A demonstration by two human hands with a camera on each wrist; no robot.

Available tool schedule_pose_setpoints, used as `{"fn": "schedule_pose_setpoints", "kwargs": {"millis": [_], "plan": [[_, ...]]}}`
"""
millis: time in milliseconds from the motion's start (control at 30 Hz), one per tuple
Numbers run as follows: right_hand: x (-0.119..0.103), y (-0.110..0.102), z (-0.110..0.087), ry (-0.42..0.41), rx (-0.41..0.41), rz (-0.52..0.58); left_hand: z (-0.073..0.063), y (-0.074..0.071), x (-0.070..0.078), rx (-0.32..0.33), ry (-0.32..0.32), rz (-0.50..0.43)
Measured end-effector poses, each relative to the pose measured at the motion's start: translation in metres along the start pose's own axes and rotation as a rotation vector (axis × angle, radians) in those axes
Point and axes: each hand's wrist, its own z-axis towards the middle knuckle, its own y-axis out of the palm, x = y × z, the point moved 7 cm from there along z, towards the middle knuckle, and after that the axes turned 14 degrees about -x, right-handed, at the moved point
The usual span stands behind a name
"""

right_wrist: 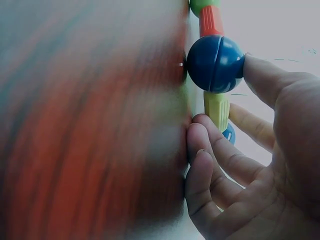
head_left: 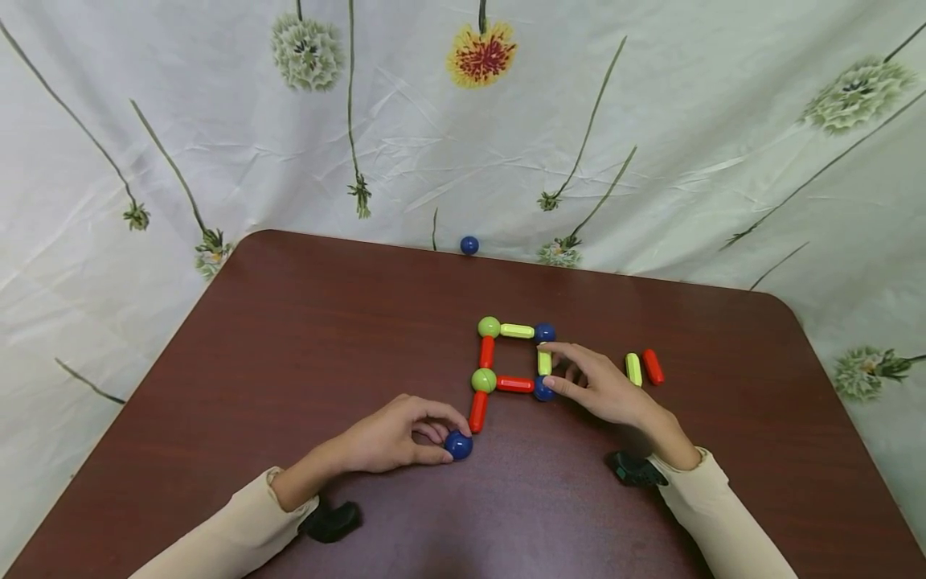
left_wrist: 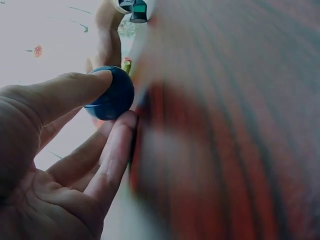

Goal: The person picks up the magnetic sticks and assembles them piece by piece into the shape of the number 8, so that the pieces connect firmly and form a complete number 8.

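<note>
My left hand pinches a blue ball between thumb and fingertips, close beside the lower end of a red rod. That rod hangs off a square of toy magnetic rods and balls, at its lower left green ball. The square has another green ball, a yellow-green rod along its far side and red rods on its left and near sides. With my right hand I hold its right side: the thumb touches the near blue ball, the fingers lie around the yellow-green rod.
A loose yellow-green rod and a red rod lie right of my right hand. Another blue ball sits at the far edge of the brown table, against a flowered cloth.
</note>
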Motion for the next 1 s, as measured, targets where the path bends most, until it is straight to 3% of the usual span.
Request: {"fn": "schedule_pose_setpoints", "kwargs": {"millis": [167, 500, 1000], "plan": [[-0.0001, 0.0004, 0.0, 0.0, -0.002, 0.002, -0.0005, 0.0012, 0.0025, 0.022, 0.036, 0.016], [0.0012, 0.001, 0.0001, -0.002, 0.0, -0.001, 0.0024, 0.0054, 0.0054, 0.045, 0.06, 0.136], [0.0007, 0.0002, -0.0001, -0.004, -0.001, 0.004, 0.004, 0.0074, 0.0098, 0.083, 0.12, 0.17]]}}
